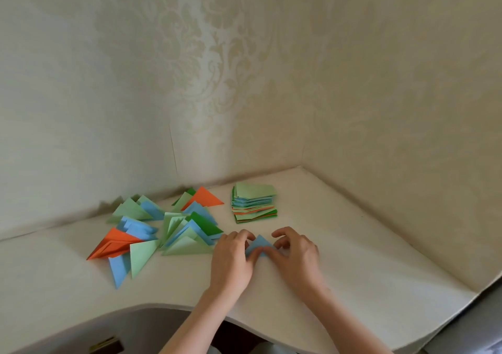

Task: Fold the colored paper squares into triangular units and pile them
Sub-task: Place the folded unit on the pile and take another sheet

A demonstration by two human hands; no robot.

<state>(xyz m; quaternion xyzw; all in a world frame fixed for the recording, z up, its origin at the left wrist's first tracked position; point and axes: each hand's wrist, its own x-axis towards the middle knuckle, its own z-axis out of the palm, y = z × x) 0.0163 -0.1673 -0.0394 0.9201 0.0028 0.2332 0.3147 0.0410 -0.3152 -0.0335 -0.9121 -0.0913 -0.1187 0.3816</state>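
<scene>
Left hand (231,258) and right hand (297,255) both pinch the blue paper (259,243) flat on table (353,258), grip clamped.

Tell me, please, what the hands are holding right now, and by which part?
Both the left hand and right hand pinch the blue paper piece on the table, near its lower edge.

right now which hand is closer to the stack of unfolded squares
Right. The right hand lies just below the stack of unfolded squares, slightly to its right; the left hand sits lower left, by the folded triangles.
</scene>
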